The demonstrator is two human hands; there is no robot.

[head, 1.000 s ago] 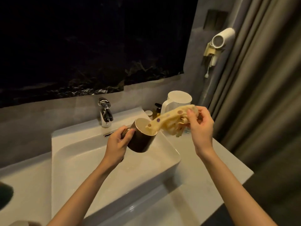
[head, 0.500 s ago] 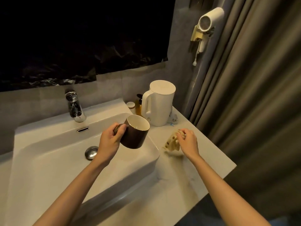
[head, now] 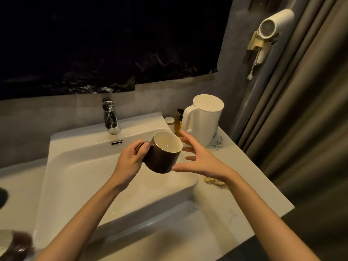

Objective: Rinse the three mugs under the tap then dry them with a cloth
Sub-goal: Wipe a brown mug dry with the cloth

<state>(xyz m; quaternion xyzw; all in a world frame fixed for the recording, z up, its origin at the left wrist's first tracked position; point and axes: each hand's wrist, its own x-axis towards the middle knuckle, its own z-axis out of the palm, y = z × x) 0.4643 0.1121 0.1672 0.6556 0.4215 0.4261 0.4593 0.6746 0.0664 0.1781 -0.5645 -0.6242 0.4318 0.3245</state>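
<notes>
My left hand (head: 131,159) grips the handle of a dark brown mug (head: 162,157) with a cream inside, held tilted above the white sink (head: 79,166). My right hand (head: 199,157) is empty, its fingers spread, right beside the mug's far side; whether it touches the mug I cannot tell. The yellow cloth (head: 214,182) lies crumpled on the counter right of the sink, mostly hidden behind my right wrist. The chrome tap (head: 110,117) stands at the back of the sink with no water running. Another brown mug (head: 17,245) shows blurred at the bottom left corner.
A white kettle (head: 205,119) stands at the back right of the counter (head: 244,194), with a small jar (head: 169,121) and an amber bottle (head: 178,125) beside it. A hair dryer (head: 271,29) hangs on the wall. Curtains (head: 301,110) hang along the counter's right edge.
My right hand put the cloth down on the counter, let go of it and came back empty to the mug. My left hand kept hold of the mug.
</notes>
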